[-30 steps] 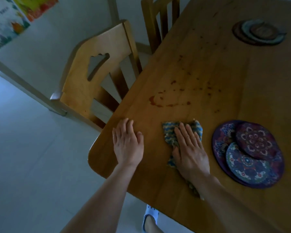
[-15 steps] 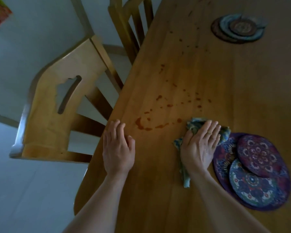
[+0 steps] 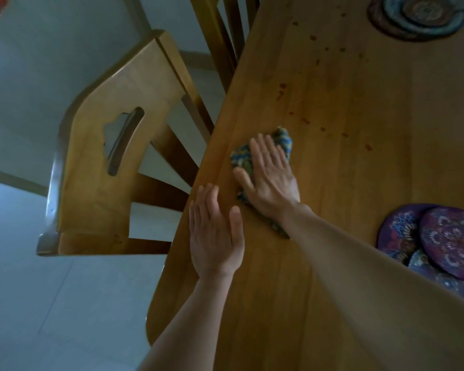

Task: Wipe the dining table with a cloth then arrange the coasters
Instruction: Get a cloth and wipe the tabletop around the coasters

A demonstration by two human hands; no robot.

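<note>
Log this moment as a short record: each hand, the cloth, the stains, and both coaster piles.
left hand: flat on the table, fingers straight, holding nothing
right hand: pressing flat on the cloth
cloth: blue-patterned, bunched under the right hand, near the edge by the chair
stains: reddish spots on the wood beyond the cloth
purple coasters: overlapping pile, near side of the table
grey-blue coasters: overlapping pile at the far end

Wooden table (image 3: 332, 263), rounded near-left corner. Blue-yellow patterned cloth (image 3: 241, 158) bunched near left edge, pressed under flat right grip (image 3: 271, 178). Left grip (image 3: 214, 236) flat on bare wood just nearer. Reddish spots (image 3: 281, 87) scattered beyond cloth. Purple coasters (image 3: 450, 242) overlapping at near right; blue-brown coasters (image 3: 418, 14) overlapping at far right.
</note>
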